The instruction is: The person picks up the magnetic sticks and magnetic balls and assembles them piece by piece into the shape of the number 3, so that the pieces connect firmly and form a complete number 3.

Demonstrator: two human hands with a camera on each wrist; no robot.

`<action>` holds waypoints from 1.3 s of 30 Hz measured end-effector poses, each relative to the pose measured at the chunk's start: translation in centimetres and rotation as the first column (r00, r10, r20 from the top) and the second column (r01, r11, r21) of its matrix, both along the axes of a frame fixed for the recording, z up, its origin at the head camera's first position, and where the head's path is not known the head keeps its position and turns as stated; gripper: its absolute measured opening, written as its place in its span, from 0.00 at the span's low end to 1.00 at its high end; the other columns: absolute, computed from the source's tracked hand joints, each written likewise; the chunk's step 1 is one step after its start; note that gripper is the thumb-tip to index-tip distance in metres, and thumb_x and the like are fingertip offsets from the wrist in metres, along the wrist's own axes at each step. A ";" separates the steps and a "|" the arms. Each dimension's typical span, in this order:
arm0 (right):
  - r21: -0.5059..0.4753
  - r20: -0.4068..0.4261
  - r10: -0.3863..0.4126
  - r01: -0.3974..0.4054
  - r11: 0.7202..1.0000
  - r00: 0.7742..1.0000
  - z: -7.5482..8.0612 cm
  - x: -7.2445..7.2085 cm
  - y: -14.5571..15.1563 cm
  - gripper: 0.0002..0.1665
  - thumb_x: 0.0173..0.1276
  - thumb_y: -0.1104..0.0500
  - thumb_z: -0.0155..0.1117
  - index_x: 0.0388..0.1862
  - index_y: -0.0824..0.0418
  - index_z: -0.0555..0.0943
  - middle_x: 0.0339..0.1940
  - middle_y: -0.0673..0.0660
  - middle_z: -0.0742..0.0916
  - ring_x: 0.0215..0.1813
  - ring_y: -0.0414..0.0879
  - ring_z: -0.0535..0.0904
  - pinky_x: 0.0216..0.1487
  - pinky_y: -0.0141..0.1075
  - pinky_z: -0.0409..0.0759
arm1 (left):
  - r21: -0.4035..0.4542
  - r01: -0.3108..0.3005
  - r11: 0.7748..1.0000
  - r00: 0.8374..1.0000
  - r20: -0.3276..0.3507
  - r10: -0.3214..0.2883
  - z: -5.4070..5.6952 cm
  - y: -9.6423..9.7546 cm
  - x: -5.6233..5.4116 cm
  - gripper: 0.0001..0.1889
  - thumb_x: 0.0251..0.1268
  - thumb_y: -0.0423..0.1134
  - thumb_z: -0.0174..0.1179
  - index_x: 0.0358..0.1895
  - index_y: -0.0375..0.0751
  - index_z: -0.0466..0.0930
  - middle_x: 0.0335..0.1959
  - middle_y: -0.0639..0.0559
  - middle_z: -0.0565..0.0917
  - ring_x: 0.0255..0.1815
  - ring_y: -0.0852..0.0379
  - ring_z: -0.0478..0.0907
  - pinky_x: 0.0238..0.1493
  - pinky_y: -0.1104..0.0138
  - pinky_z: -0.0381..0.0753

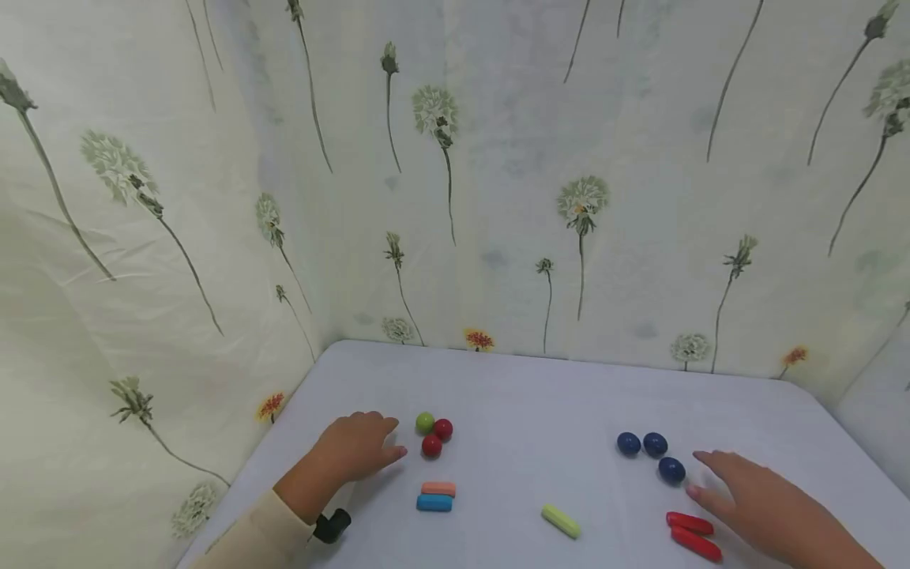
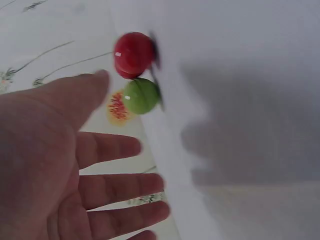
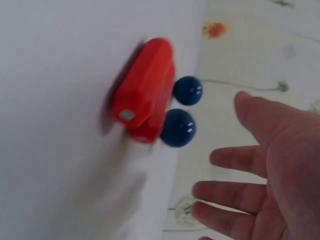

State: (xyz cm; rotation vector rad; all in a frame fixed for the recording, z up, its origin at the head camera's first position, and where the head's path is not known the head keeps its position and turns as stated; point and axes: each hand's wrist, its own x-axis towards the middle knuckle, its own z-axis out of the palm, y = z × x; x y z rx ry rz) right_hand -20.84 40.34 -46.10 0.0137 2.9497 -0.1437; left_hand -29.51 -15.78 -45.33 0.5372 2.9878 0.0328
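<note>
My left hand (image 1: 355, 446) hovers over the left side of the table, fingers spread and holding nothing. Just right of its fingertips sit a shiny green ball (image 1: 425, 422) and two red balls (image 1: 431, 446), grouped together; the left wrist view shows the green ball (image 2: 141, 96) beside a red one (image 2: 134, 54). On the right, my right hand (image 1: 768, 502) also holds nothing, its fingers extended. Three dark blue egg-shaped balls (image 1: 671, 471) lie left of its fingertips. Two red sticks (image 1: 696, 544) lie side by side below its thumb; one stick (image 3: 145, 80) shows faceted sides in the right wrist view.
A salmon stick (image 1: 438, 489) and a blue stick (image 1: 434, 503) lie together nearer the front, left of centre. A yellow-green stick (image 1: 561, 521) lies alone near the middle front. The white table (image 1: 526, 419) meets a dandelion-patterned curtain (image 1: 498, 197) behind and at both sides.
</note>
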 end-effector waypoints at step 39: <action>-0.578 0.216 -0.076 0.190 0.794 0.973 -1.5 1.4 -15.3 0.24 0.58 0.51 0.83 0.48 0.53 0.81 0.39 0.50 0.85 0.41 0.46 0.79 0.42 0.40 0.82 | 0.529 -0.073 0.846 0.989 0.150 -0.009 -1.7 5.1 0.5 0.17 0.69 0.43 0.71 0.57 0.45 0.84 0.46 0.51 0.77 0.45 0.55 0.75 0.42 0.63 0.82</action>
